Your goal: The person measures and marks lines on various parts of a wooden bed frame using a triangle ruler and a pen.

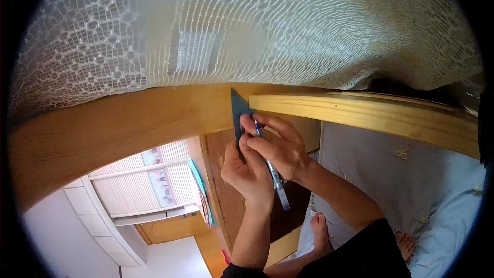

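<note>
Currently your left hand pinches the dark triangular ruler, its tip beyond that grip over the brown wooden panel, beside the pale strip; your right hand, just alongside, holds a pen; the ruler (likely light, stiff, slippery) is best pressed by its flat face.

The head-worn camera faces forward and down, its wide view round-edged. White openwork lace cloth spreads near at twelve o'clock; the bare left hand and bare right hand sit close, mid-dial; a white slatted panel lies farther off at eight.
</note>
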`<control>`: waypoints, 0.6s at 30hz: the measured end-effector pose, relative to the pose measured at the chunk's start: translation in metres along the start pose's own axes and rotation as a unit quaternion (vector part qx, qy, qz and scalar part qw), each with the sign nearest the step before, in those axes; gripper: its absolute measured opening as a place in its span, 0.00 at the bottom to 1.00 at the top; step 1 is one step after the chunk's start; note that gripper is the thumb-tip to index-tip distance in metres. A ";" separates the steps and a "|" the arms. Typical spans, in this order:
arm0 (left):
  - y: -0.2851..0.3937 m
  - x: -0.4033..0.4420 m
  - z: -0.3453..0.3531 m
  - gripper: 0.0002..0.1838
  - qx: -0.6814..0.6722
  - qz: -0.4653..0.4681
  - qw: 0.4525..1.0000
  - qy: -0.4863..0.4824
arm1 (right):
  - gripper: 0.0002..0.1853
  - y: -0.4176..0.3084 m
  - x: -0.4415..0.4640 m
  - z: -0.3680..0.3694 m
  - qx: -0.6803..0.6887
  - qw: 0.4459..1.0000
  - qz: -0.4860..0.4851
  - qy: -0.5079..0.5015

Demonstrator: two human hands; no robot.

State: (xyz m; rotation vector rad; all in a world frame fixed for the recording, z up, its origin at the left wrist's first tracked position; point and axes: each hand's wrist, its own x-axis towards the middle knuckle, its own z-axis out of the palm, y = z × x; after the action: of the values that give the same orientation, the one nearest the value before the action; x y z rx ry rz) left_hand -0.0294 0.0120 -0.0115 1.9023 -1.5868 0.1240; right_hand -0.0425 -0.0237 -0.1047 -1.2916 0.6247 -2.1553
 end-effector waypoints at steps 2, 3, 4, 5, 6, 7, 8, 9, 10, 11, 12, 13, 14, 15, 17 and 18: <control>-0.002 -0.001 0.001 0.12 -0.032 -0.014 0.999 -0.001 | 0.17 0.001 -0.001 0.001 -0.002 1.000 -0.001 0.003; -0.002 -0.002 0.002 0.12 -0.033 -0.015 0.999 0.000 | 0.18 0.001 -0.001 0.002 -0.001 1.000 -0.002 0.007; -0.002 -0.001 0.004 0.12 -0.039 -0.013 0.999 0.003 | 0.18 0.001 0.000 0.003 0.000 1.000 -0.002 0.005; -0.001 -0.001 0.004 0.12 -0.044 -0.011 0.999 0.007 | 0.18 0.000 0.001 0.003 0.009 1.000 0.005 0.011; -0.001 0.000 0.004 0.12 -0.044 -0.014 0.999 0.008 | 0.18 0.000 0.002 0.002 0.019 1.000 0.013 0.016; -0.001 0.000 0.004 0.13 -0.032 -0.014 0.999 0.006 | 0.18 0.000 0.003 0.002 0.019 1.000 0.013 0.015; -0.001 0.000 0.004 0.13 -0.020 -0.013 1.000 0.002 | 0.18 0.001 0.003 0.001 0.020 1.000 0.013 0.010; 0.000 0.000 0.004 0.13 -0.020 -0.014 1.000 0.001 | 0.18 0.001 0.003 0.001 0.020 1.000 0.013 0.005; 0.000 0.000 0.004 0.13 -0.029 -0.015 0.999 -0.001 | 0.18 0.001 0.002 0.002 0.019 1.000 0.014 0.006; 0.000 0.000 0.004 0.13 -0.036 -0.016 0.999 -0.003 | 0.18 0.002 0.000 0.004 0.015 1.000 0.012 0.012; -0.001 -0.001 0.003 0.13 -0.035 -0.016 0.999 -0.003 | 0.17 0.001 0.000 0.005 0.012 1.000 0.011 0.017; -0.001 -0.001 0.004 0.13 -0.018 -0.013 1.000 0.000 | 0.17 0.002 0.000 0.005 0.013 1.000 0.012 0.017; -0.002 0.000 0.005 0.13 -0.001 -0.008 1.000 0.004 | 0.17 0.001 0.000 0.004 0.015 1.000 0.016 0.012; -0.003 0.001 0.004 0.13 -0.002 -0.007 1.000 0.004 | 0.17 0.001 0.001 0.003 0.017 1.000 0.021 0.008; -0.005 -0.001 0.003 0.13 -0.019 -0.005 1.000 -0.006 | 0.17 0.000 0.001 0.000 0.022 1.000 0.022 0.001; -0.004 -0.002 0.003 0.13 -0.018 -0.005 1.000 -0.006 | 0.17 0.001 0.001 -0.002 0.027 0.999 0.023 -0.007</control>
State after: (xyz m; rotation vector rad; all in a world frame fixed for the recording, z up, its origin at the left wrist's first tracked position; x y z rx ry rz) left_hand -0.0268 0.0121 -0.0162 1.8860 -1.5767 0.0790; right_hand -0.0443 -0.0250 -0.1051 -1.2511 0.5816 -2.1090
